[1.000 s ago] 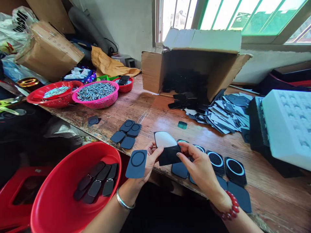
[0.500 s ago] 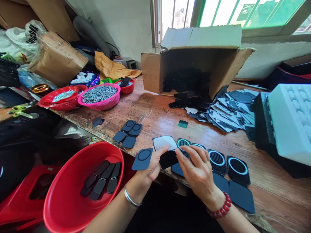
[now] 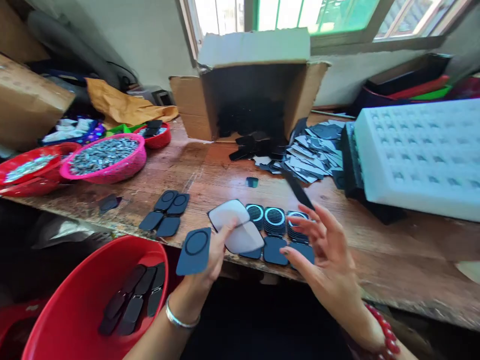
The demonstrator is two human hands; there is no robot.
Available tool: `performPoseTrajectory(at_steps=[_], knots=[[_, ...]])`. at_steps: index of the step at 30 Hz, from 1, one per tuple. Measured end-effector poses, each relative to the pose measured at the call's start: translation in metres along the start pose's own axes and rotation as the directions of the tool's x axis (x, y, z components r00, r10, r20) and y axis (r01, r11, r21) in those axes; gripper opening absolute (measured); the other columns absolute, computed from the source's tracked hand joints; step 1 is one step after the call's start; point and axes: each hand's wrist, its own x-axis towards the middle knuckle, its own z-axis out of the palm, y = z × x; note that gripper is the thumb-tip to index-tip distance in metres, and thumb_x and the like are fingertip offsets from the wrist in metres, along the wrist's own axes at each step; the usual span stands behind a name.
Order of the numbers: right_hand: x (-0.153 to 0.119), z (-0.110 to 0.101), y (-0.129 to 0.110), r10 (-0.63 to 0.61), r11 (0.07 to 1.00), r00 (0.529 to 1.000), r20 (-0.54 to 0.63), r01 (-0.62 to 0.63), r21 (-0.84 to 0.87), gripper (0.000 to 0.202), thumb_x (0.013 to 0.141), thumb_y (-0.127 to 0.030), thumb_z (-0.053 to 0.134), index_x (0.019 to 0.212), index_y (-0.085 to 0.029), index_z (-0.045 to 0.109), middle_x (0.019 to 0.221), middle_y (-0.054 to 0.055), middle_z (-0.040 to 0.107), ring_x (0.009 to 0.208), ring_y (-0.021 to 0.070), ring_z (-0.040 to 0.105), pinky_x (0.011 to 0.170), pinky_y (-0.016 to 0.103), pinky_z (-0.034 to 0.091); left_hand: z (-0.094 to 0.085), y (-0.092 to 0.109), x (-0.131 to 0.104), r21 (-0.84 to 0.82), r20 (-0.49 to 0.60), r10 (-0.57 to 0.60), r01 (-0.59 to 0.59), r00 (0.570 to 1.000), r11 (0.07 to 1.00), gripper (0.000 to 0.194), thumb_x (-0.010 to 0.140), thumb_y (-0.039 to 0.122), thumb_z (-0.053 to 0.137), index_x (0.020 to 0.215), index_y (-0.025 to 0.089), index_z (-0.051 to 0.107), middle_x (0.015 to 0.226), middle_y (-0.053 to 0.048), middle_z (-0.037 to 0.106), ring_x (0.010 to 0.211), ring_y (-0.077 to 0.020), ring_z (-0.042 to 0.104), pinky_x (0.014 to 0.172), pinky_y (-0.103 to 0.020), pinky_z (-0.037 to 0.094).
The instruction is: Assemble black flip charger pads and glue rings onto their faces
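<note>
My left hand pinches a folding piece with two white-faced panels, and also holds a dark blue square pad with a ring mark. To the right, my right hand is open, its thumb and fingers spread. A thin dark sheet, seen nearly edge-on and blurred, is at its fingertips; whether they touch it I cannot tell. Behind the hands stand stacks of dark folding pads with white rings, partly hidden. Their plain dark panels lie towards me.
An open cardboard box spills dark pieces beside a heap of black-and-white sheets. White foam trays stand right. Small dark pads and a pink basket of metal parts lie left. A red tub holds folded pads.
My right hand has moved right, away from the left, and opened. The folding piece's second panel, dark before, now shows white. The view has swung to the right.
</note>
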Motion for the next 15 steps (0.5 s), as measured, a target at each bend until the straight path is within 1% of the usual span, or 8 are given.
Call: performPoseTrajectory(at_steps=[1, 3, 5, 6, 9, 12, 13, 15], knots=[[0.0, -0.004, 0.002, 0.077, 0.995, 0.996, 0.044, -0.08, 0.063, 0.081, 0.084, -0.02, 0.072, 0.151, -0.036, 0.029, 0.131, 0.011, 0.058, 0.102, 0.0235, 0.067, 0.085, 0.044, 0.059, 0.009, -0.008, -0.01, 0.075, 0.113, -0.045, 0.037, 0.993, 0.997, 0.042, 0.063, 0.037, 0.085, 0.098, 0.018, 0.07, 0.092, -0.006, 0.076, 0.091, -0.0259, 0.071, 0.079, -0.034, 0.058], [-0.005, -0.015, 0.006, 0.185, 0.972, 0.979, 0.086, -0.195, 0.133, 0.086, 0.087, -0.02, 0.068, 0.155, -0.035, 0.017, 0.109, 0.006, 0.068, 0.084, 0.0181, 0.071, 0.073, 0.036, 0.062, 0.023, -0.023, -0.027, 0.208, 0.315, -0.158, 0.094, 0.936, 0.974, 0.037, 0.069, 0.042, 0.082, 0.098, 0.02, 0.071, 0.092, -0.007, 0.076, 0.087, -0.0261, 0.072, 0.075, -0.034, 0.058], [-0.018, -0.034, 0.006, 0.239, 0.967, 0.971, -0.003, -0.237, 0.094, 0.083, 0.088, -0.018, 0.065, 0.155, -0.032, 0.018, 0.091, 0.001, 0.07, 0.078, 0.0162, 0.07, 0.067, 0.03, 0.061, 0.03, -0.03, -0.036, 0.273, 0.432, -0.186, 0.069, 0.882, 0.96, 0.037, 0.07, 0.04, 0.083, 0.099, 0.023, 0.07, 0.094, -0.006, 0.077, 0.087, -0.0252, 0.072, 0.074, -0.033, 0.057], [-0.028, -0.047, 0.007, 0.236, 0.972, 0.967, -0.091, -0.234, 0.036, 0.083, 0.087, -0.017, 0.066, 0.154, -0.031, 0.02, 0.088, 0.0, 0.07, 0.077, 0.0161, 0.07, 0.066, 0.029, 0.061, 0.031, -0.032, -0.037, 0.278, 0.456, -0.158, 0.029, 0.876, 0.96, 0.038, 0.069, 0.039, 0.083, 0.101, 0.024, 0.069, 0.096, -0.006, 0.076, 0.089, -0.0245, 0.071, 0.076, -0.032, 0.057], [-0.067, -0.096, 0.01, 0.099, 0.959, 0.94, -0.326, -0.177, -0.22, 0.085, 0.082, -0.016, 0.07, 0.151, -0.032, 0.024, 0.089, -0.001, 0.071, 0.076, 0.0172, 0.071, 0.072, 0.033, 0.061, 0.026, -0.03, -0.031, 0.303, 0.419, -0.029, -0.109, 0.908, 0.947, 0.04, 0.071, 0.039, 0.082, 0.102, 0.022, 0.066, 0.1, -0.006, 0.076, 0.096, -0.0213, 0.069, 0.087, -0.031, 0.053], [-0.123, -0.151, 0.017, -0.068, 0.837, 0.932, -0.357, -0.142, -0.529, 0.082, 0.079, -0.017, 0.072, 0.148, -0.031, 0.03, 0.087, 0.0, 0.072, 0.07, 0.0195, 0.071, 0.073, 0.039, 0.061, 0.012, -0.028, -0.025, 0.388, 0.336, -0.021, -0.118, 0.942, 0.914, 0.038, 0.07, 0.045, 0.082, 0.094, 0.02, 0.067, 0.091, -0.005, 0.075, 0.091, -0.0192, 0.069, 0.086, -0.029, 0.053], [-0.144, -0.167, 0.02, -0.087, 0.771, 0.934, -0.348, -0.157, -0.616, 0.079, 0.078, -0.019, 0.073, 0.145, -0.029, 0.033, 0.083, 0.0, 0.072, 0.068, 0.0205, 0.07, 0.072, 0.041, 0.061, 0.006, -0.029, -0.024, 0.409, 0.315, -0.039, -0.098, 0.948, 0.907, 0.039, 0.068, 0.046, 0.083, 0.092, 0.02, 0.067, 0.088, -0.004, 0.075, 0.089, -0.0191, 0.069, 0.085, -0.029, 0.054], [-0.186, -0.196, 0.026, -0.065, 0.682, 0.918, -0.392, -0.246, -0.689, 0.07, 0.077, -0.022, 0.073, 0.139, -0.026, 0.041, 0.078, 0.001, 0.072, 0.065, 0.0224, 0.07, 0.07, 0.042, 0.061, -0.003, -0.032, -0.025, 0.437, 0.281, -0.082, -0.051, 0.956, 0.898, 0.041, 0.065, 0.048, 0.085, 0.089, 0.02, 0.067, 0.085, -0.003, 0.074, 0.088, -0.0194, 0.069, 0.085, -0.03, 0.055]])
